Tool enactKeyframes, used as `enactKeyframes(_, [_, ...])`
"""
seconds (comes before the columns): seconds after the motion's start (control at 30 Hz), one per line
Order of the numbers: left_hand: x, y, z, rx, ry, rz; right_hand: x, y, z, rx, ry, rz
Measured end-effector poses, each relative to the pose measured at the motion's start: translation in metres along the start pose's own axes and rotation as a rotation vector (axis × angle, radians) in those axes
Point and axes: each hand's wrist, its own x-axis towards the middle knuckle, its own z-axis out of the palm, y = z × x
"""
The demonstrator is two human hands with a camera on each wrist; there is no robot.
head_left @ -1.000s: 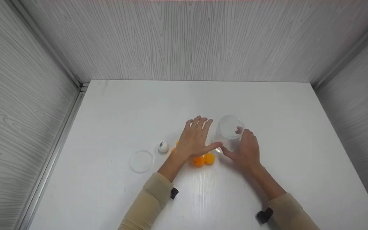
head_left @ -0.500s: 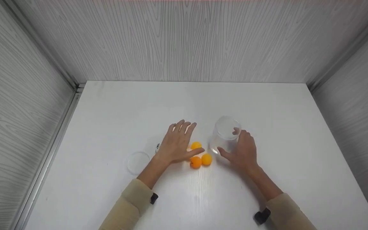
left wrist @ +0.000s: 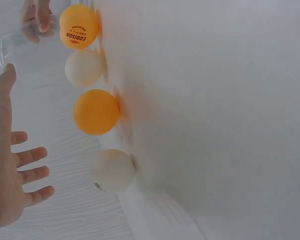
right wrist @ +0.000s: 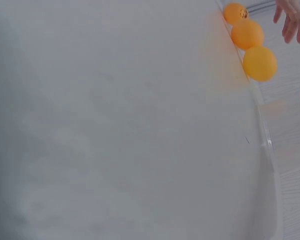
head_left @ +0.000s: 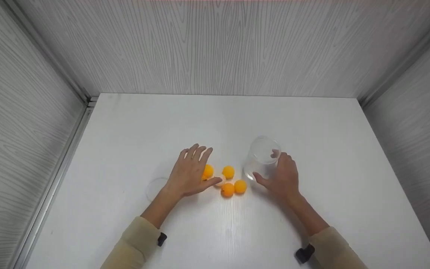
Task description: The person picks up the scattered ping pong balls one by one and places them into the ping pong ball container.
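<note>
My left hand [head_left: 187, 175] hovers with spread fingers over the left side of a group of table tennis balls, holding nothing. Orange balls [head_left: 228, 172] lie between the two hands, and a white ball [head_left: 219, 180] shows partly behind the left thumb. The left wrist view shows an orange ball [left wrist: 79, 26] with printed letters and another white ball [left wrist: 113, 170] beside the hand. My right hand [head_left: 286, 175] grips an upright clear plastic jar [head_left: 261, 164] from its right side, fingertips seen through the wall. The jar has no lid on it and no balls inside.
A clear round lid [head_left: 155, 188] lies flat on the white table [head_left: 215, 231], partly hidden by the left forearm. Grey wood-grain panels [head_left: 215, 48] enclose the back and both sides.
My left hand has moved left, away from the jar, uncovering several orange balls and overlapping the lid and white ball on the left. The right hand keeps holding the jar in place.
</note>
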Motion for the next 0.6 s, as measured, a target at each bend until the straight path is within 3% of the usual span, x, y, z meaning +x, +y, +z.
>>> enactKeyframes(0.6, [-0.051,-0.047,-0.018,0.078,-0.095,-0.041,-0.001,0.003,0.003,0.001,0.033,-0.04])
